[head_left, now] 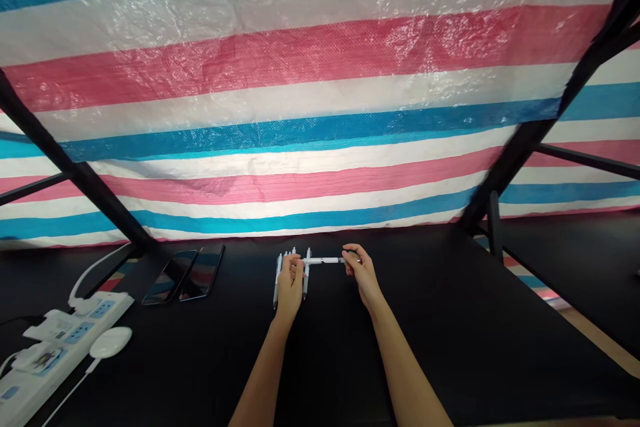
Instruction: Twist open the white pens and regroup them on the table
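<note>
A white pen (324, 260) is held level between my two hands, above the black table. My left hand (291, 280) pinches its left end. At the other end, the fingers of my right hand (360, 270) are closed around the pen's darker, partly clear tip. Several more white pens (307, 277) lie side by side on the table, pointing away from me, beneath and beside my left hand, which hides part of them.
Two dark phones (203, 273) lie left of the pens. Nearer on the left are a white power strip (75, 337) with plugs and a white round charger (111, 342) on a cable. Black frame posts (493, 193) and a striped tarp (300, 93) stand behind the table (200, 360).
</note>
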Demonstrator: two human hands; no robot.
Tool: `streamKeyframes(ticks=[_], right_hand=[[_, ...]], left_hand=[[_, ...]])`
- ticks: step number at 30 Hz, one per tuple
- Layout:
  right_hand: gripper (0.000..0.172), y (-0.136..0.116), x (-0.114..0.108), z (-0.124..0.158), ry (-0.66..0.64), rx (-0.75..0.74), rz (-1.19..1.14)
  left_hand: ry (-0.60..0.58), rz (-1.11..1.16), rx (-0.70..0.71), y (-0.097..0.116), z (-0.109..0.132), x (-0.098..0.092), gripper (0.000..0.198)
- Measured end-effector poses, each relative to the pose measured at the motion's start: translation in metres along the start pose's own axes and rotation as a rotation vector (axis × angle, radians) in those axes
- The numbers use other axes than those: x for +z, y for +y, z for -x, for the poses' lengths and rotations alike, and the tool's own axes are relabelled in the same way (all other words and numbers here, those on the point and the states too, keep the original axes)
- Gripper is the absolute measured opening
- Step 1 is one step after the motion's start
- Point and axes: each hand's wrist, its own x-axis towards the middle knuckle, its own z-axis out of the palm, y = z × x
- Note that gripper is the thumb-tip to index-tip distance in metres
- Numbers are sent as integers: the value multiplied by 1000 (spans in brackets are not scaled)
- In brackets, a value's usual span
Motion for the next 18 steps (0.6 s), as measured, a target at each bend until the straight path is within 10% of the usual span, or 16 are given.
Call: streamKeyframes(ticks=[18], right_hand=[[27,0,0,0,23,-12,-17]], left_hand=[[-43,-57,50,-3,0,0,29]])
